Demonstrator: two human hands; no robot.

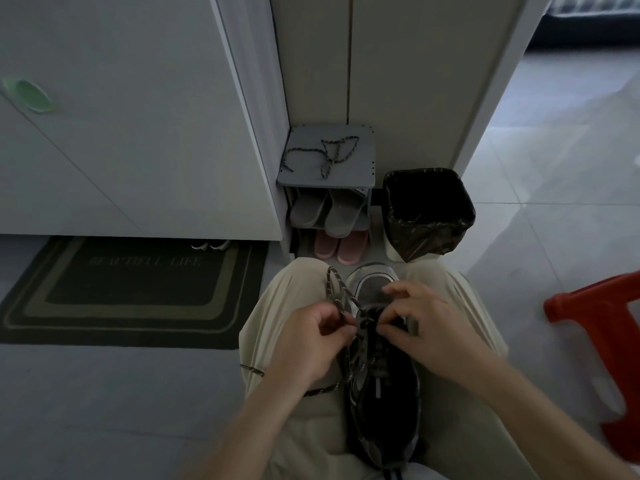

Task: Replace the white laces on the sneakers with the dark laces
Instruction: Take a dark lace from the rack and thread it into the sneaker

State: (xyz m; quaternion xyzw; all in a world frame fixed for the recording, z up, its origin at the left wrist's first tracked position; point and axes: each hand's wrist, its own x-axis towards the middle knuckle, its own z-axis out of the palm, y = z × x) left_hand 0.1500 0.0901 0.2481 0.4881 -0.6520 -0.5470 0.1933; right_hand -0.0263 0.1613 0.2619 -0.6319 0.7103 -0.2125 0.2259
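Observation:
A grey and black sneaker (384,386) lies between my knees on my lap, toe pointing away from me. A dark speckled lace (337,285) is threaded through its eyelets and loops up over the toe. My left hand (308,341) pinches this lace beside the eyelets on the sneaker's left. My right hand (426,327) pinches the lace at the eyelets on the sneaker's right, fingers curled over the tongue. A second dark lace (329,152) lies loose on top of the small grey shoe rack (363,168). I see no white lace.
Grey slippers (329,209) and pink slippers (343,245) fill the rack. A bin with a black bag (427,216) stands to its right. A red plastic stool (602,344) is at my right, a dark doormat (131,289) at my left under a white cabinet.

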